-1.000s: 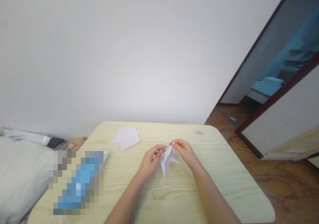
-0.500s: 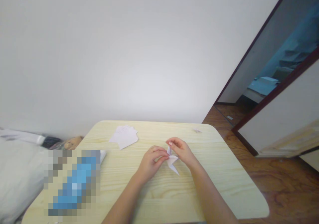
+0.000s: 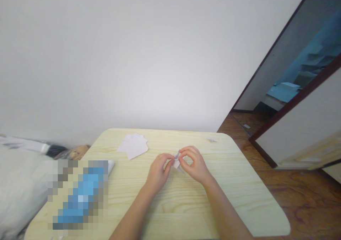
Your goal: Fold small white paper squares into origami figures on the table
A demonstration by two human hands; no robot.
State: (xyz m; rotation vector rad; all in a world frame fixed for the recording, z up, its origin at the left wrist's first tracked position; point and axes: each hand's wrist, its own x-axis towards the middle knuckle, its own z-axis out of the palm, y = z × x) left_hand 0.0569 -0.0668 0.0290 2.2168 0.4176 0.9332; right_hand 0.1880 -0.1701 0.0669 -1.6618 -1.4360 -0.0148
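Observation:
A small folded white paper figure point(image 3: 177, 161) is held just above the light wooden table point(image 3: 239, 197), near its middle. My left hand point(image 3: 157, 171) pinches the figure's left side with curled fingers. My right hand point(image 3: 194, 163) pinches its right side, thumb and forefinger closed on the paper. Most of the paper is hidden between the fingers; only a short pointed flap shows below them.
A loose stack of white paper sheets point(image 3: 133, 147) lies at the table's far left. A tiny folded paper piece point(image 3: 212, 139) sits near the far right corner. A blurred blue patch point(image 3: 80, 193) covers the table's left side. A doorway opens at right over wooden floor.
Both hands have closed in on the paper figure and drawn together. The figure, earlier spread with long points showing, is now squeezed small between the fingers.

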